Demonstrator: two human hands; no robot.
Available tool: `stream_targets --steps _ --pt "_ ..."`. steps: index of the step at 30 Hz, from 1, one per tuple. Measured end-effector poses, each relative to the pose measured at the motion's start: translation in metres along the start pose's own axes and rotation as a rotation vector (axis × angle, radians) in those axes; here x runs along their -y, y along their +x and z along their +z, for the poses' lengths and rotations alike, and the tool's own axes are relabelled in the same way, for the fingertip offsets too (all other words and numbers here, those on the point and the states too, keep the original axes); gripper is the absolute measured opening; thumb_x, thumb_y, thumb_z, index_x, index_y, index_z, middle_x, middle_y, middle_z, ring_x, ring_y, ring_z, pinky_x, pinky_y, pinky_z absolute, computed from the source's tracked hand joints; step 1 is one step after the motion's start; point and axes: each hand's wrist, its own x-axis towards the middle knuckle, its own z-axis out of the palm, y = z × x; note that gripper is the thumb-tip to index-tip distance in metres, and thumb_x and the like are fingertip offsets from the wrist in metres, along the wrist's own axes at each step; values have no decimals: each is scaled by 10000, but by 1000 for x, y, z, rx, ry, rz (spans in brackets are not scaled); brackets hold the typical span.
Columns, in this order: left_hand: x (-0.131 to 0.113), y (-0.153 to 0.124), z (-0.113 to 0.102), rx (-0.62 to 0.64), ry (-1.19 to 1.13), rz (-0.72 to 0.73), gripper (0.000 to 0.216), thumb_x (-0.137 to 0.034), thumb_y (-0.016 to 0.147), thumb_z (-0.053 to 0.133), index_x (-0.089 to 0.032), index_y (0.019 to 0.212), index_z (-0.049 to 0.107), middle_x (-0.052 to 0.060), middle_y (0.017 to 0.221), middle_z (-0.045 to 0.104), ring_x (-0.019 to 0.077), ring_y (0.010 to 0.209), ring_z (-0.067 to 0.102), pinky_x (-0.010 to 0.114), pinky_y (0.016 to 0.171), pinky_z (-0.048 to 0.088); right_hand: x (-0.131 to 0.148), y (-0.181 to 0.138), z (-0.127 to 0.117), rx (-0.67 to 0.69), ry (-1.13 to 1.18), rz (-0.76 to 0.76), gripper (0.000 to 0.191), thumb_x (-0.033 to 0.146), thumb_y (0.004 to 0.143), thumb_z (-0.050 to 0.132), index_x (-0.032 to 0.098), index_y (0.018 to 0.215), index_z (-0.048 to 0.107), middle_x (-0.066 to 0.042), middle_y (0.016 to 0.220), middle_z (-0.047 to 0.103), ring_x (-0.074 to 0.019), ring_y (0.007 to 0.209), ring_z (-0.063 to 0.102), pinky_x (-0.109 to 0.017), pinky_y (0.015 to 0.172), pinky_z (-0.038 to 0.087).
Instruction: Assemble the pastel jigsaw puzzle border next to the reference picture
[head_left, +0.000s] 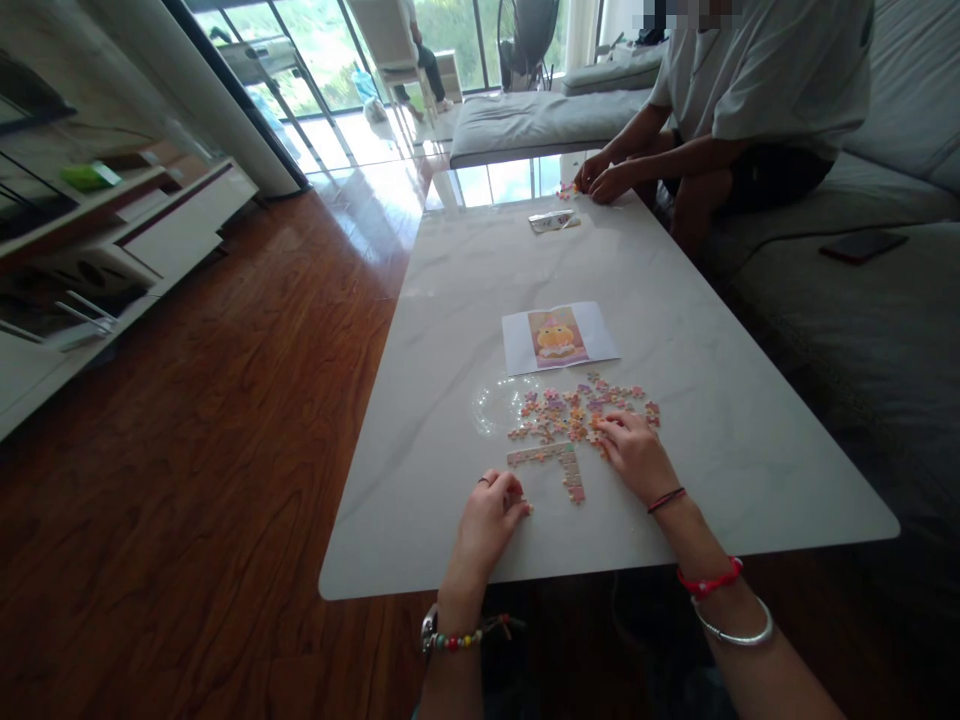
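Note:
My left hand (491, 520) rests at the near side of the table with its fingers curled. A small jigsaw puzzle piece (529, 509) shows at its fingertips. My right hand (634, 455) reaches into the loose puzzle pieces (555, 408), thumb and fingers slightly apart and touching the pile. Whether a piece lies under those fingers is hidden. Between the hands is a joined strip of puzzle pieces (536, 454), forming a corner that runs left and toward me. Beyond the pile lies a creased sheet with a printed picture (559, 337) of an orange figure.
The white marble-patterned table (450, 400) has rounded near corners. At its far end a person's hands (604, 182) handle small pieces beside a flat packet (554, 221). A grey sofa (847, 330) runs along the right, with a phone (864, 246) on it.

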Motion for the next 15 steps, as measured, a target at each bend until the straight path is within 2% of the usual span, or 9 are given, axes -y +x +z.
stream_targets --steps 6,12,15 --pt "-1 2 -1 1 2 -4 63 -190 675 570 -193 710 517 -3 776 511 131 693 500 261 663 402 -8 2 1 10 48 12 100 200 775 504 168 743 593 -62 812 571 -178 807 504 -283 727 394" --pt "1 1 0 -10 -10 -9 113 -178 671 575 -197 770 523 -2 803 523 129 695 502 265 673 408 -19 -2 -5 -139 20 70 168 204 802 458 175 748 615 -52 791 586 -162 762 509 -274 718 395" --pt "1 0 -1 -2 -24 -3 97 -171 679 565 -202 767 540 -5 792 524 124 685 504 256 665 411 -27 -5 -5 -136 -21 75 184 183 789 461 180 716 631 -57 794 595 -175 787 502 -287 729 390"
